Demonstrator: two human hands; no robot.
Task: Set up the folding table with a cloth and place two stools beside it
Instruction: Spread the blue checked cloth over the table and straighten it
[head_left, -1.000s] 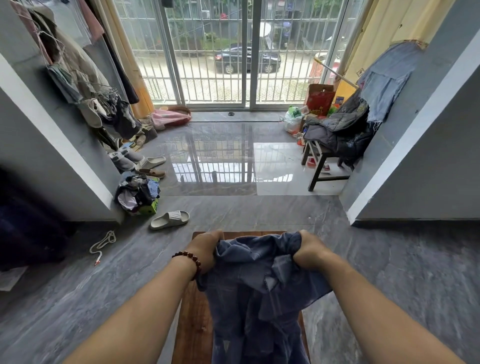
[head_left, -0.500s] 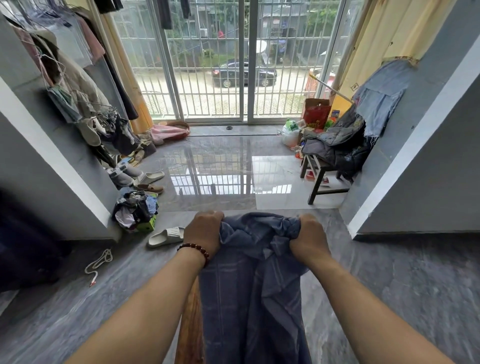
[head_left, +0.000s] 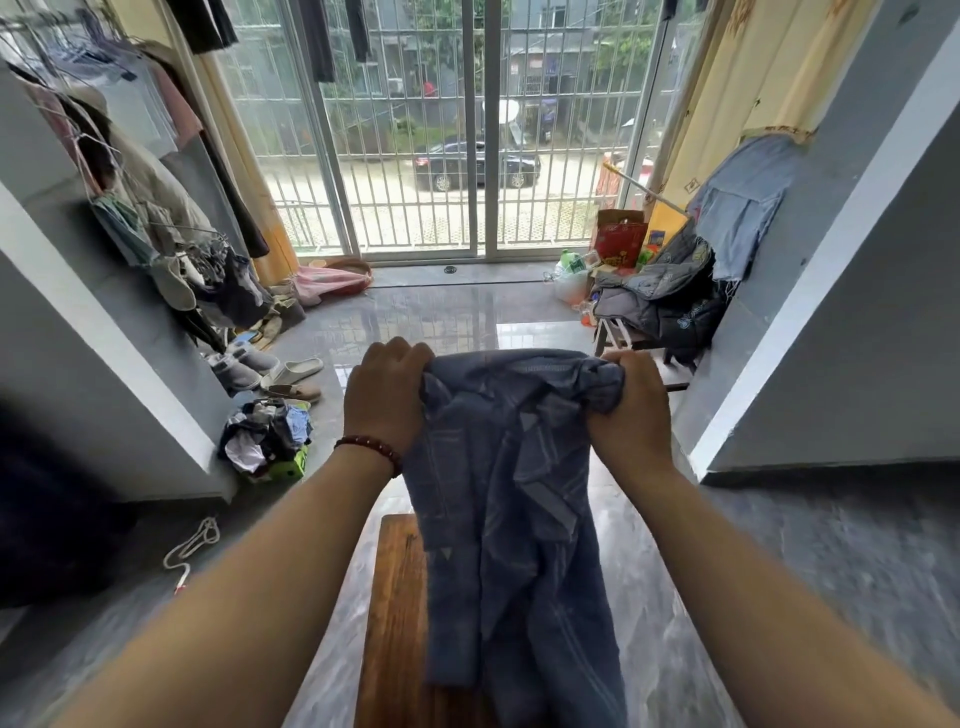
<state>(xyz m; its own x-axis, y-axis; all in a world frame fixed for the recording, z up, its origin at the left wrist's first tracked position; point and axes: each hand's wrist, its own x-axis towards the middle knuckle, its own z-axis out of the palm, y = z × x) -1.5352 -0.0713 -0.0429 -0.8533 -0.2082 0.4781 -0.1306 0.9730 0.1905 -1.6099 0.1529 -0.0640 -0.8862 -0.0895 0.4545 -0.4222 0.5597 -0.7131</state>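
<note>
Out in front of us, our fingers (head_left: 402, 358) are curling tight around the top edge of the blue cloth (head_left: 514, 493). Our left hand (head_left: 387, 400) is gripping one bunched corner and our right hand (head_left: 631, 415) is gripping the other, so the fingers of both hands are clamped on the cloth. A bead bracelet (head_left: 371, 451) is sitting on our left wrist.

We are holding the cloth up in the air between our arms. It is hanging down long and wrinkled over the wooden desk (head_left: 395, 597). The brown top of the desk is showing to the left of the cloth, and the cloth is hiding the rest. We cannot tell if the bottom of the cloth is touching the desk.

The desk is standing on a shiny gray floor (head_left: 649, 597). Off to the right, near the wall, a dark stool (head_left: 602, 340) is carrying a pile of coats (head_left: 660, 296). A red bag (head_left: 621, 239) is sitting behind it.

Over on the left, slippers (head_left: 293, 370) and a heap of clothes (head_left: 265, 436) are lying on the floor, and a white cord (head_left: 192, 543) is lying nearer to us. More clothes (head_left: 130, 156) are hanging above them.

Far ahead, a glass door with bars (head_left: 478, 130) is letting in light, and a dark car (head_left: 475, 166) is sitting outside.
</note>
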